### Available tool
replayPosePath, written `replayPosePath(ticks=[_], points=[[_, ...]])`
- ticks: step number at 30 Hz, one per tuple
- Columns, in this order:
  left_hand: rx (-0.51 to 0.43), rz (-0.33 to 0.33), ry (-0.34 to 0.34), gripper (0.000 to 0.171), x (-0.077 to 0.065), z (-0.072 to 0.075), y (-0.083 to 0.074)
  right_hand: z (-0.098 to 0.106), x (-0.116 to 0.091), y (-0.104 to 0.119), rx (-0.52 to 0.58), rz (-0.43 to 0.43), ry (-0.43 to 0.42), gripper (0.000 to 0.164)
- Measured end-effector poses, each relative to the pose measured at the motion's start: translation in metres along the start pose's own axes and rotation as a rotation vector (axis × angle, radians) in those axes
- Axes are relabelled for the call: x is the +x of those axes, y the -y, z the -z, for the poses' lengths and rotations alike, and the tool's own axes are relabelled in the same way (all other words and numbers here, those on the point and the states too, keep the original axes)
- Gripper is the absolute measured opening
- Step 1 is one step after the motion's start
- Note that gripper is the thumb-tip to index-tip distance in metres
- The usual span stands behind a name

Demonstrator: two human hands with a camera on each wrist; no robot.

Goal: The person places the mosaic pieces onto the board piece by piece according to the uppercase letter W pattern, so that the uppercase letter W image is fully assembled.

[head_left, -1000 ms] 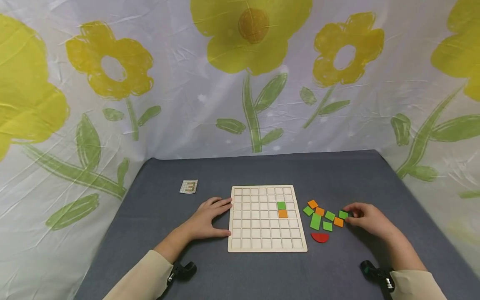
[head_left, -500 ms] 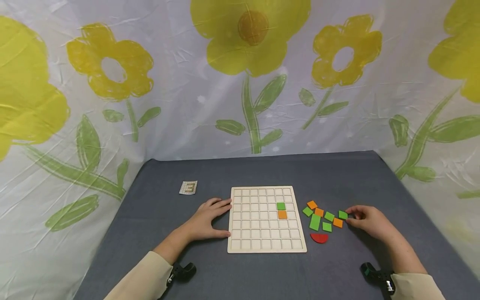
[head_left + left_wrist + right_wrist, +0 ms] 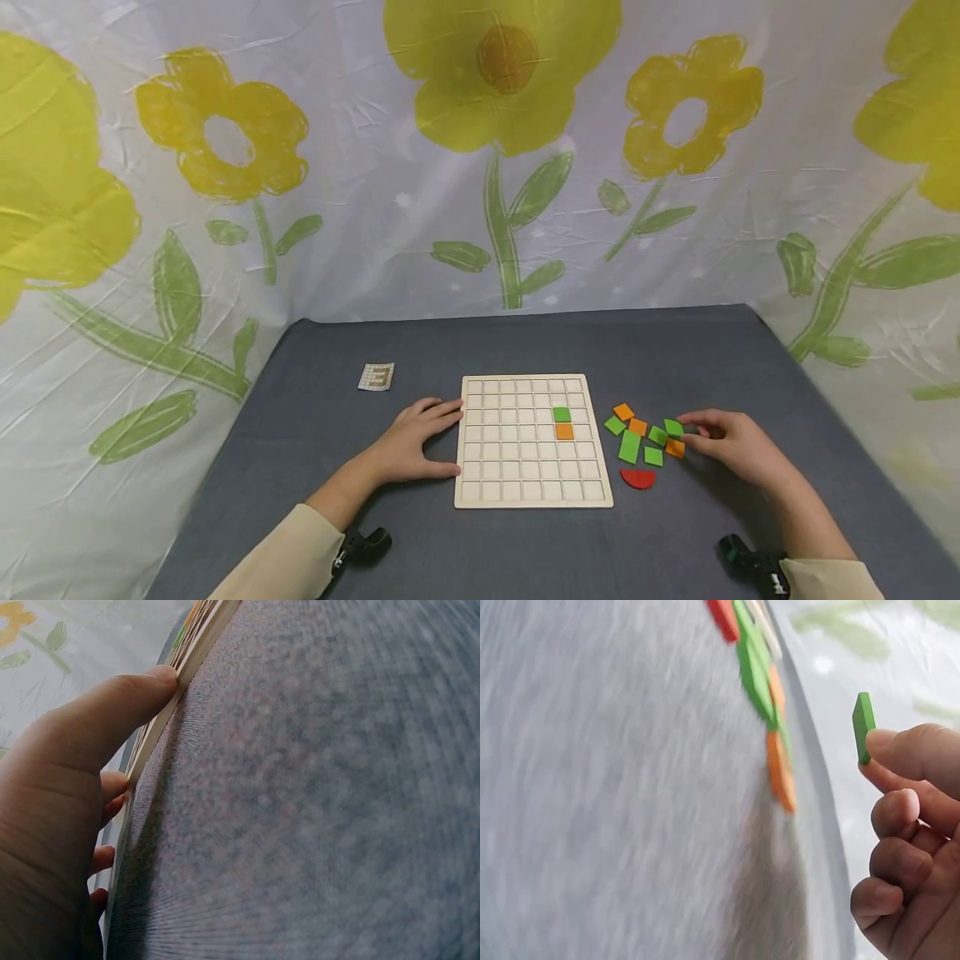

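My right hand pinches a green square tile between thumb and index finger, its other fingers curled in. The tile is held up off the cloth, right of the loose pieces. At its left edge, the pale wooden grid board is touched by my left hand, thumb and fingers spread. In the left wrist view that thumb lies against the board's rim. On the board, a green square tile lies just above an orange square tile.
Right of the board lie loose pieces: several green and orange squares, including an orange square, a green rectangle and a red half-disc. A small card with a printed grid lies back left on the dark tablecloth.
My right hand has picked up the green square tile at the pile's right end and moved it slightly left. My left hand stays at the board's edge.
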State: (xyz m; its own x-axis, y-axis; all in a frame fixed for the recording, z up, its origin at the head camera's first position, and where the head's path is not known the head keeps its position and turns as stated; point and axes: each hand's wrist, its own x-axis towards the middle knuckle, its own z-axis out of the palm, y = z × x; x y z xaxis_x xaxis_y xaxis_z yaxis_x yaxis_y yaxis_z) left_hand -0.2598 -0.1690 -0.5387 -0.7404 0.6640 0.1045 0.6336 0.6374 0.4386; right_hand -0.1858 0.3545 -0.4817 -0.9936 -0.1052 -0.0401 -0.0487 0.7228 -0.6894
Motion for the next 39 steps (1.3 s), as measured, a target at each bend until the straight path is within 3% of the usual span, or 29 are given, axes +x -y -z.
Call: replayPosePath(ticks=[7,16,32,39], points=[[-0.003,-0.021,-0.010,0.093,-0.001,0.001,-0.001,-0.006,0.006,0.024,0.031,0.095,0.047,0.029],[0.002,0.004,0.007,0.093,-0.003,0.002,-0.002,-0.024,0.014,0.053,0.094,0.158,0.108,0.028],[0.000,-0.005,0.010,0.093,-0.002,0.003,-0.002,-0.060,0.023,0.074,0.125,0.244,0.214,0.022],[-0.013,-0.011,0.012,0.093,-0.002,0.004,-0.003,-0.077,0.026,0.076,0.065,0.297,0.228,0.017]])
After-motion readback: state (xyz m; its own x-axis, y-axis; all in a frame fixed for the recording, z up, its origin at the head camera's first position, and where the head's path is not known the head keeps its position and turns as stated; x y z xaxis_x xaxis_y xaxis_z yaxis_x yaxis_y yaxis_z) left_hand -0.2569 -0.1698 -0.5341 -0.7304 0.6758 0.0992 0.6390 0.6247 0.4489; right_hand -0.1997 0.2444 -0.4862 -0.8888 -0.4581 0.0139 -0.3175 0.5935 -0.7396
